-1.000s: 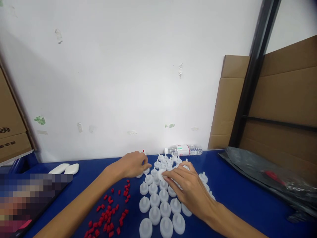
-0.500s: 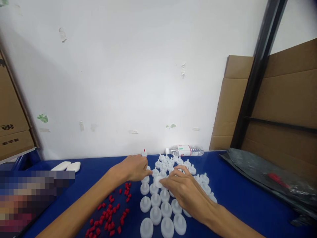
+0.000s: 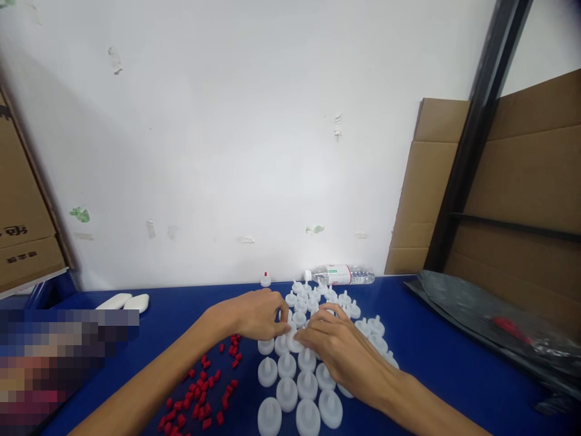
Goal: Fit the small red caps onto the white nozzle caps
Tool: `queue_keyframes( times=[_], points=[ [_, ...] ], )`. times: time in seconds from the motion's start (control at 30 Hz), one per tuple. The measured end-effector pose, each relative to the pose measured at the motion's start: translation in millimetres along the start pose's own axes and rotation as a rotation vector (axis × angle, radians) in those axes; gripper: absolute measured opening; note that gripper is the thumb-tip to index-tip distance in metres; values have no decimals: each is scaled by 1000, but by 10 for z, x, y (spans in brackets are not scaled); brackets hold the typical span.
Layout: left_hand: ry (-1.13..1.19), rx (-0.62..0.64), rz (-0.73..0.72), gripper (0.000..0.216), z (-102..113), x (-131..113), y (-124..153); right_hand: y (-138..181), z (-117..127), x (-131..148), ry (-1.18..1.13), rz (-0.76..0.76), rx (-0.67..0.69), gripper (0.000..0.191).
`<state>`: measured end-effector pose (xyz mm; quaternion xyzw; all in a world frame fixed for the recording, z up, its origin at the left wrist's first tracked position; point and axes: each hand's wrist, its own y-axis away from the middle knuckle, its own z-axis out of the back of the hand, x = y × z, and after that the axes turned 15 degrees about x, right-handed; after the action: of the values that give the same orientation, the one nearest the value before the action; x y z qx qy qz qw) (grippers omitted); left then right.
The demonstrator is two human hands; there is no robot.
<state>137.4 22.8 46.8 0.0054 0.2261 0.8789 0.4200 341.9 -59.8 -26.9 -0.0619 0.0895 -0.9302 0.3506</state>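
Between my hands is a white nozzle cap (image 3: 294, 343), round at the base with a narrow spout. My right hand (image 3: 338, 345) grips it at the right side with thumb and fingers. My left hand (image 3: 258, 315) is closed in a pinch at the spout end; anything inside that pinch is hidden. More white nozzle caps (image 3: 287, 394) stand upright in loose rows around and below both hands, spouts up. Many small red tips (image 3: 197, 393) lie scattered on the blue table to the left of them, partly behind my left forearm.
One white nozzle cap with a red tip (image 3: 265, 279) stands by the wall. A clear plastic bottle (image 3: 340, 275) lies behind the rows. Two white rounded objects (image 3: 137, 303) rest at the left. A dark plastic bag (image 3: 481, 315) and cardboard (image 3: 422, 188) are on the right.
My left hand has moved right and closed into a pinch at the spout of the nozzle cap. My right hand stays nearly in place, holding that cap.
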Motion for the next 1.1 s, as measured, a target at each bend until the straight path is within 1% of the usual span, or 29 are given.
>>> queue_keyframes(
  times=[0.1, 0.13, 0.2, 0.3, 0.4, 0.53, 0.63, 0.7, 0.9, 1.03, 1.1],
  points=[
    [-23, -30, 17, 21, -7, 11, -11, 14, 21, 0, -10, 18, -8, 37],
    [-44, -69, 42, 22, -12, 23, -25, 18, 28, 3, -17, 31, -13, 35],
    [-98, -186, 117, 28, -23, 66, -65, 23, 42, 12, -27, 49, -19, 32],
    [-163, -347, 211, 34, -42, 197, -135, 22, 56, 33, -39, 55, -18, 27],
    [-178, -408, 230, 37, -93, 409, -206, 17, 67, 44, -43, 50, -14, 24],
    [-165, -415, 220, 46, -215, 726, -301, 14, 90, 47, -33, 57, -16, 23],
    [-154, -397, 199, 50, -296, 872, -356, 18, 113, 56, -40, 47, 0, 23],
    [-148, -379, 181, 52, -331, 907, -378, 24, 125, 64, -52, 40, 9, 23],
    [-132, -363, 150, 54, -383, 903, -415, 29, 128, 69, -88, 38, 22, 21],
    [-118, -380, 139, 52, -364, 954, -483, 40, 109, 51, -107, 17, 15, 22],
    [-113, -394, 129, 47, -322, 982, -541, 45, 104, 36, -99, 4, 15, 23]
  ],
)
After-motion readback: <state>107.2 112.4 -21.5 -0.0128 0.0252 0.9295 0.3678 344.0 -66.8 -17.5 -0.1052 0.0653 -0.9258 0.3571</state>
